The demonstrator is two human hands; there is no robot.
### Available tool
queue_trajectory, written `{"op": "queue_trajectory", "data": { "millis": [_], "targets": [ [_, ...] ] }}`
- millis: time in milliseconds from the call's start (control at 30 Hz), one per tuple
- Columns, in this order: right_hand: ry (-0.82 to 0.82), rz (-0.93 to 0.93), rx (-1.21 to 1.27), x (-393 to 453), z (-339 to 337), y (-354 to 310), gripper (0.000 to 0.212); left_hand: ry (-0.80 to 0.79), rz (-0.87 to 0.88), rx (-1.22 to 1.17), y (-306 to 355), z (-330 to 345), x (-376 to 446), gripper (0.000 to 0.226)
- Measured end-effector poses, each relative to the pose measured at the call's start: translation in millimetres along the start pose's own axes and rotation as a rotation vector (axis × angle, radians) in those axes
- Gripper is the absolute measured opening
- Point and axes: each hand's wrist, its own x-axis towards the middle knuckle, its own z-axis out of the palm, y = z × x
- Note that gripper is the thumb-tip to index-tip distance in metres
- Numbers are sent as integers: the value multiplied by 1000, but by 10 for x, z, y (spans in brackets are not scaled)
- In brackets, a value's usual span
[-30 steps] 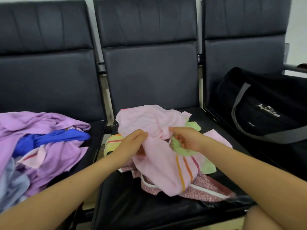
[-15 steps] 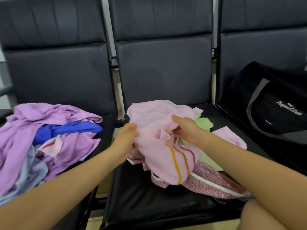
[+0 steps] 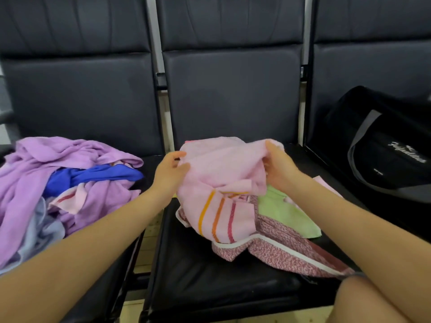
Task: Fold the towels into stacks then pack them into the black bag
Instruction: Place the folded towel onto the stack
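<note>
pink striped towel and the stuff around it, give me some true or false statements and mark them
1. Both hands, left hand and right hand, grip the pale pink towel with orange and red stripes. True.
2. The black duffel bag with grey straps sits on the left seat. False: it sits on the right seat.
3. A light green towel lies partly under the pink towel. True.
4. The heap of purple and blue towels is neatly stacked. False: it is crumpled.
5. The pink towel is already in the bag. False: it is over the middle black padded seat.

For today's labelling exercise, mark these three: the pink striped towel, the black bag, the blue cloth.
pink striped towel [image 3: 224, 173], head view, plain upper part between the hands
black bag [image 3: 396, 136], head view, side panel above the lettering
blue cloth [image 3: 98, 174], head view, middle fold
</note>
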Motion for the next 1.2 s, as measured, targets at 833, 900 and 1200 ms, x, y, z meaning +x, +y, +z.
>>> {"op": "queue_trajectory", "data": {
  "millis": [833, 900, 1200],
  "targets": [
    [109, 38, -55, -314, -461, -327, 34, -226, 335, 241, 10, -362, -358, 18],
    [272, -10, -235, -368, -497, -443, 36, -136, 232, 112, -11, -361, -347, 19],
    [446, 4, -953, -257, -772, -130, 28, -129, 54, 377, -260, -188, -358, 30]
  ]
}}
